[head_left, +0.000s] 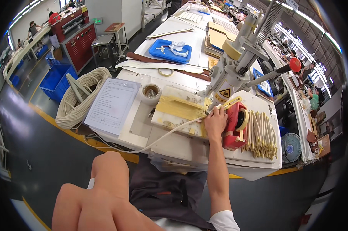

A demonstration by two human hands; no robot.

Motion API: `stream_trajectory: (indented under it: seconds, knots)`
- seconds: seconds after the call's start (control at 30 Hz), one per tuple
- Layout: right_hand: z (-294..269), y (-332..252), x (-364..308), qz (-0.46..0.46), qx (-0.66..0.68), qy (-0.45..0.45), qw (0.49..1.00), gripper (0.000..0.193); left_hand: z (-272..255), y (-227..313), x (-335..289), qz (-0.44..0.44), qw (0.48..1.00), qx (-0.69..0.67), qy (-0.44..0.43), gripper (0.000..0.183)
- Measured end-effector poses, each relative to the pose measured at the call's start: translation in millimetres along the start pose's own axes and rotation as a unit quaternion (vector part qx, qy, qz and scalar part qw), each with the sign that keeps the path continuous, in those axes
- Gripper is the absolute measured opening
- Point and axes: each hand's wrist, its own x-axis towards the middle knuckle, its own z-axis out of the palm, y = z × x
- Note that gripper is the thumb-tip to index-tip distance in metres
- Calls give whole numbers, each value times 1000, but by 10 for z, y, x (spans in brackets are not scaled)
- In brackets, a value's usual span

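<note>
My right hand reaches to the foot of a grey lever press, its fingers closed around the end of a cream cord. The cord trails left across the table's front edge toward a large coil. Beneath the press lies a white board covered partly with yellow tape. A red tape dispenser stands just right of that hand, beside a pile of short cord pieces with taped ends. Big and close, my left hand is raised with bent fingers; its fingertips are hidden, and a small white bit shows beside it.
A printed sheet lies by the coil, near a tape roll. Farther back are a blue tray and brown strips. Blue bins and stools stand left; a fan is at right. The press lever sticks out right.
</note>
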Motion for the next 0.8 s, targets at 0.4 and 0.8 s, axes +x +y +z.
stream_trajectory:
  seconds: [0.4, 0.8]
  knots:
    - [7, 9, -5, 4, 5, -9, 1000, 38, -92, -11, 34, 9, 998, -1, -58, 28]
    - [14, -3, -4, 9, 7, -7, 1000, 38, -152, -131, -22, 74, 994, -25, -75, 15]
